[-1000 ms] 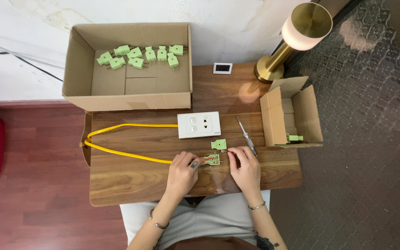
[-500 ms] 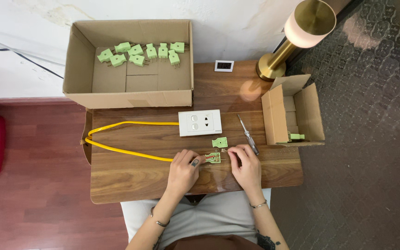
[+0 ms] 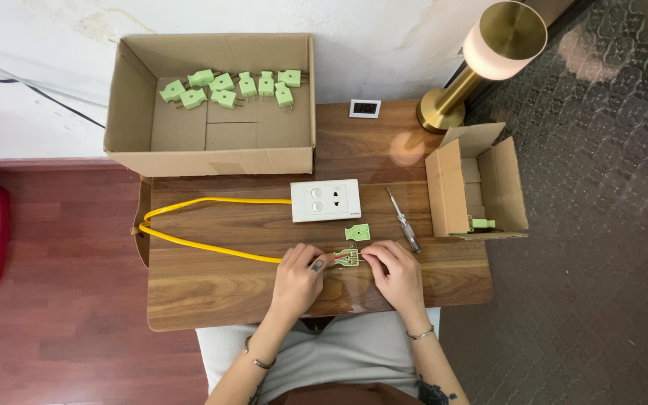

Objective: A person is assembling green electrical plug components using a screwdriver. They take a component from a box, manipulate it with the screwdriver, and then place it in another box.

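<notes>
Single view only, head-mounted, looking almost straight down; nothing to overlap with, no second camera. Person's lap sits at bottom centre, so the view faces away from the body toward the wall at top of frame; the wooden tabletop [image 3: 211, 292] fills the middle band, long side running left to right. Height is moderate: whole tabletop fits with margin, red-brown floor [image 3: 54, 345] visible on the left, dark patterned carpet [image 3: 601, 247] on the right. Left hand [image 3: 299, 279] and right hand [image 3: 397, 271] land just below centre, small in frame; far edge reaches the large cardboard box [image 3: 133, 120] and brass lamp [image 3: 500, 41] against the wall; slight wide-angle spread at the corners.
</notes>
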